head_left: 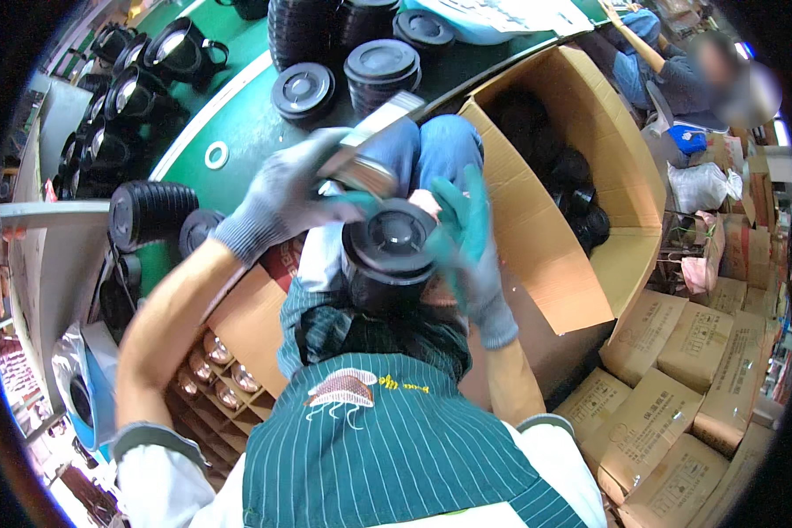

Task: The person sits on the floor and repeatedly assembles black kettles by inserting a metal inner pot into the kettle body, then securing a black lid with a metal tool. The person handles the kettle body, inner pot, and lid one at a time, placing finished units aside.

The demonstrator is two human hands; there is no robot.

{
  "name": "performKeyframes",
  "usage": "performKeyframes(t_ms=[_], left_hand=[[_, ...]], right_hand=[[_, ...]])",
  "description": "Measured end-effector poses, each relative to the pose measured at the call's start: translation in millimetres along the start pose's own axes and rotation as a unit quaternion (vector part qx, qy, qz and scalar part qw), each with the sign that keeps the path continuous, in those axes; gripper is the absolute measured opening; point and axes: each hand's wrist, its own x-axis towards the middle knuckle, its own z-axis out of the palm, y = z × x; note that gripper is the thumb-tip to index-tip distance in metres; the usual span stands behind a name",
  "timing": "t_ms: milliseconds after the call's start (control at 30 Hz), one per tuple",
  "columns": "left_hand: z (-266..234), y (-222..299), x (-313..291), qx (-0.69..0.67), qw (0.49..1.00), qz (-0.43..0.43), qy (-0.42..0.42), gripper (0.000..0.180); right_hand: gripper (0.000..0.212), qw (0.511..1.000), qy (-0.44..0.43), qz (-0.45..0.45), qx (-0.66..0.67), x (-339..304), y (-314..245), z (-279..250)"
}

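Note:
Both my hands wear grey knitted gloves with green coating. At my lap stands a black lidded container (389,239), its round ridged lid facing up. My left hand (295,189) is at its upper left, closed round a blurred, flat silvery-white piece (383,123) whose kind I cannot make out. A second blurred shiny part (368,176) lies just below that piece. My right hand (471,255) is at the container's right side with fingers stretched up and apart, somewhat smeared by motion. Whether it touches the lid is unclear.
On the green table are stacked black lids (383,66), a white ring (216,155) and several black mugs (176,48). An open carton (581,273) with black items stands right. A divided carton (264,326) holds shiny pieces at lower left. Closed cartons (651,422) and another person (722,84) are right.

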Motion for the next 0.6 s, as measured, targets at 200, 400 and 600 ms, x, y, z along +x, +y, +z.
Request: performKeyframes(t_ms=[200,400,600], left_hand=[[-7.4,-143.0,-69.2,0.213,0.916,-0.307,0.146,0.056],[6.5,-179.2,-82.9,0.289,0.874,-0.388,0.05,0.093],[-56.2,-103.2,-85.1,0.204,0.945,-0.124,0.222,0.086]], right_hand=[[0.083,0.877,-0.103,-0.155,-0.442,-9.6,-8.3,17.2],[0.067,0.89,-0.057,-0.199,-0.406,-4.1,-55.9,23.9],[0.077,0.988,0.127,-0.081,0.025,64.0,-116.6,52.1]])
